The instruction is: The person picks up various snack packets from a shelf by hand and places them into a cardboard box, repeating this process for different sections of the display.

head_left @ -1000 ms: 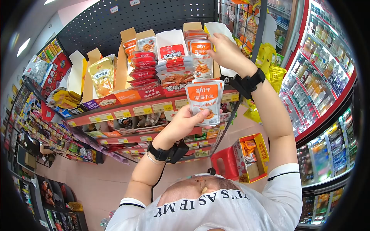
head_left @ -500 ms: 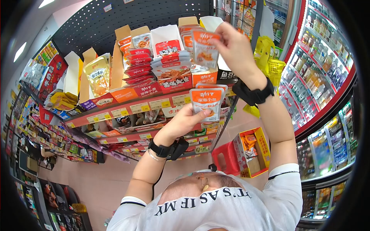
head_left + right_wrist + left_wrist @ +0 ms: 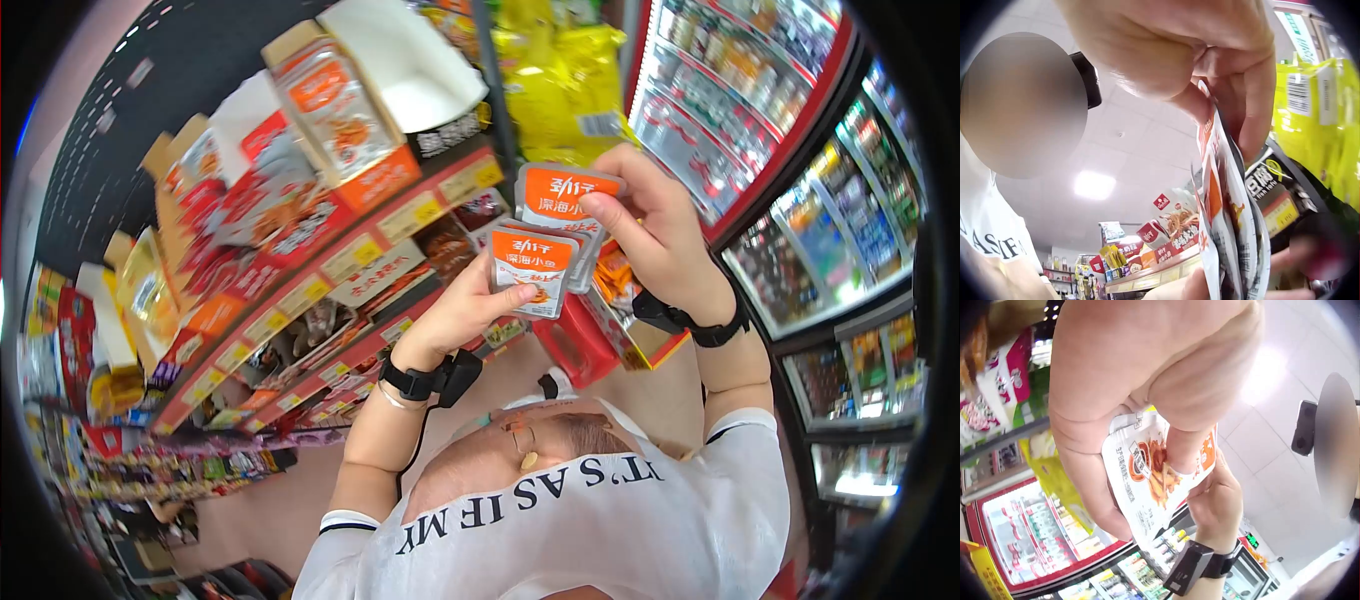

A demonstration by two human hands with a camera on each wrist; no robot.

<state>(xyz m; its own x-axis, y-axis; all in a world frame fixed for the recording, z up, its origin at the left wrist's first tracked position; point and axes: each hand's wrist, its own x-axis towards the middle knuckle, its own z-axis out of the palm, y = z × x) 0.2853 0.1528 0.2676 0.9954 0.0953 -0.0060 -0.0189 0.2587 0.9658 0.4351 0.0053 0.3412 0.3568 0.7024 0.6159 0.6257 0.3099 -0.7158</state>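
In the head view my left hand (image 3: 455, 318) grips a small stack of orange-and-white snack pouches (image 3: 528, 268), thumb across the front one. My right hand (image 3: 660, 240) pinches another orange-and-white snack pouch (image 3: 553, 192) by its upper right corner. This pouch stands just behind and above the stack, overlapping it. From the left wrist, the thumb presses on the printed face of a pouch (image 3: 1147, 465) while the fingers lie behind. Edge-on in the right wrist view, several pouches (image 3: 1232, 219) hang close together below my right thumb and fingers.
A display box of matching pouches (image 3: 340, 105) stands on the shelf at upper left, beside other snack boxes. Yellow bags (image 3: 565, 85) hang behind my right hand. Drinks fridges (image 3: 720, 110) line the right side. On the floor are a red plastic item (image 3: 575, 345) and an open carton (image 3: 655, 345).
My right hand has drawn a pouch out of the display box and brought it down to the stack in my left hand. The head view has swung to the right, away from the shelf.
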